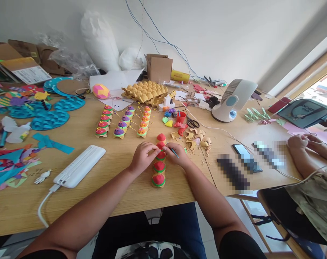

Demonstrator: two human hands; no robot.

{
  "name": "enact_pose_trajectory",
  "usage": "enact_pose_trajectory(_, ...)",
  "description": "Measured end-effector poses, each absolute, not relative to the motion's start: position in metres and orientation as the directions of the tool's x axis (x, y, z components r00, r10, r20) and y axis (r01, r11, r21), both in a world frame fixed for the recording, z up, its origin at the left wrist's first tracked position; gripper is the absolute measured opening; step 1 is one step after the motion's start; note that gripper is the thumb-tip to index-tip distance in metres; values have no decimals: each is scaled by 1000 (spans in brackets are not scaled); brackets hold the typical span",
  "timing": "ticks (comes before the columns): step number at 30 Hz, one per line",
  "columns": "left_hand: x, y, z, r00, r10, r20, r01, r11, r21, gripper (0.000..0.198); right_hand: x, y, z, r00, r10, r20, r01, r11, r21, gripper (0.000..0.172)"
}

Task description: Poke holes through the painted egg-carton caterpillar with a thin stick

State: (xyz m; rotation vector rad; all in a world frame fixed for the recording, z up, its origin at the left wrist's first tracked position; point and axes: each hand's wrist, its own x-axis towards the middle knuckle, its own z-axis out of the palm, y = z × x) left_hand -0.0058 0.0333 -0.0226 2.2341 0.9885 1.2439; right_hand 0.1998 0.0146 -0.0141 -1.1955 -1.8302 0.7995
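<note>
A caterpillar made of egg-carton cups with red clay domes and green rims lies on the wooden table in front of me. My left hand is closed on one of its middle segments. My right hand pinches a thin blue pin, its tip at the same segment. Three more caterpillar rows with pink, purple and orange domes and yellow pins stand farther back.
A white power bank lies at left. Blue paper crafts, an egg carton tray, clay bits, scissors, a desk fan and phones crowd the table. Another person's hands rest at the right.
</note>
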Motion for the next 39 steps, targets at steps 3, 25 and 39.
enact_pose_trajectory(3, -5, 34, -24, 359, 725, 588, 372, -689, 622, 9, 205, 16, -12, -302, 908, 289, 483, 408, -775, 44)
enact_pose_trajectory(25, -7, 33, -20, 326, 691, 645, 328, -723, 608, 12, 199, 15, -12, -201, 946, 254, 329, 309, -892, 48)
enact_pose_trajectory(39, -5, 32, -20, 315, 757, 572, 340, -653, 677, 19, 197, 14, -13, -218, 924, 313, 353, 374, -858, 42)
